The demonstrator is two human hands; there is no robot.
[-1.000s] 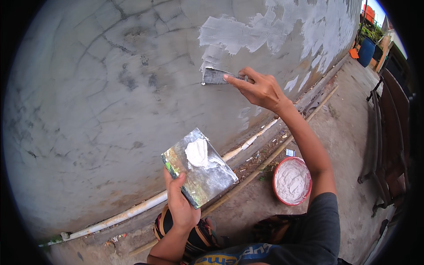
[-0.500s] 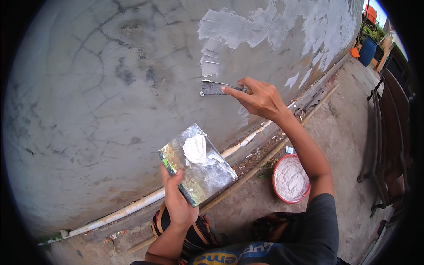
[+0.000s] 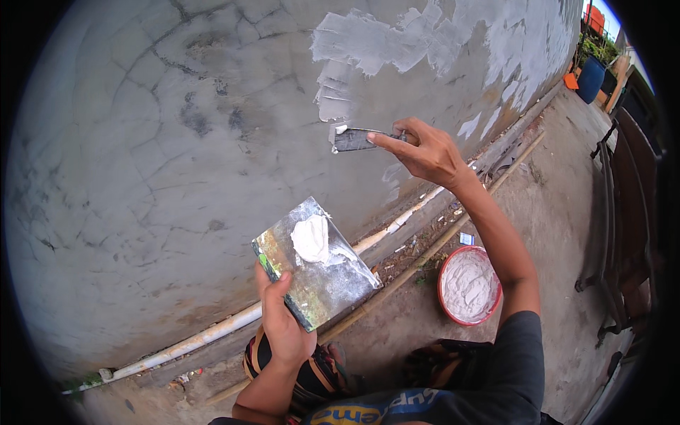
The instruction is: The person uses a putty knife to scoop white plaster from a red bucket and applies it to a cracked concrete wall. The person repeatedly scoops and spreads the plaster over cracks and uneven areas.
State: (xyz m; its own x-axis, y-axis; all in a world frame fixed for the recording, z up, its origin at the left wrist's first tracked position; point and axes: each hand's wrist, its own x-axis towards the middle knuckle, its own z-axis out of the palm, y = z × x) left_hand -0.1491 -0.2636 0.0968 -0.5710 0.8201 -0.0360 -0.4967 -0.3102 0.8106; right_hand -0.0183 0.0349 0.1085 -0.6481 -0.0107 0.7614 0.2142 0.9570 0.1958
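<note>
My right hand [image 3: 423, 151] is closed round the handle of a putty knife [image 3: 352, 139], its forefinger stretched along the blade. The dark, wide blade lies against the grey wall [image 3: 234, 163], just under a patch of pale filler [image 3: 336, 92], with a white dab on its upper edge. In my left hand [image 3: 285, 322] is a flat rectangular board [image 3: 312, 283], gripped at its lower left edge with the thumb on top. A thick lump of white putty [image 3: 312, 238] sits on the board, with smears toward its right corner.
A red-rimmed bowl of white putty [image 3: 469, 285] stands on the ground to my right. Along the wall's foot run a white pipe [image 3: 191, 345] and a bamboo pole [image 3: 425, 258]. A dark wooden bench [image 3: 623, 227] is at the far right, a blue barrel [image 3: 590, 80] beyond it.
My right hand has drawn the putty knife slightly to the right, leaving a short fresh smear left of the blade. The board in my left hand has hardly moved.
</note>
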